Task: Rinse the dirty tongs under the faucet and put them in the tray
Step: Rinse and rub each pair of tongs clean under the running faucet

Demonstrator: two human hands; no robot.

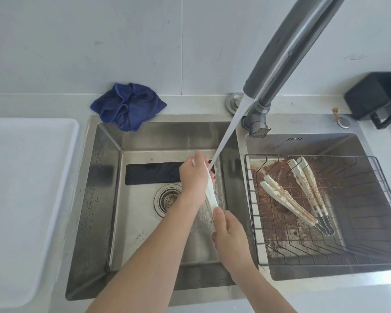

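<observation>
A pale countertop under a white tiled wall carried a double steel sink [113,199], its two basins side by side, with a white tray [32,222] lying on the counter to the left.

Nearest the camera, the right hand [229,236] was curled around the handle end of a pair of white tongs [210,190], thumb laid along the top, which looked meant to steady and steer them. Just beyond, over the left basin, the left hand [193,179] gripped the tongs nearer their working end, fingers wrapped around the arms, probably to rub the dirt off while holding that end in the water. The tongs ran lengthwise between the two hands, tip pointed away, so the stream [226,134] from the faucet [287,50] struck close to the far tip, above the drain [168,197] and a dark mat [151,172] on the basin floor.

To the right, a wire rack [359,224] sat in the second basin holding two more pairs of tongs [303,195], speckled brown, over a brown-stained bottom; these appeared to be waiting their turn. The tray sat well apart from the held tongs, with nothing visible in it.

Farther back, a crumpled blue cloth [127,105] hung over the sink's rear edge, and a black mug [377,98] lay on its side at the far right.
</observation>
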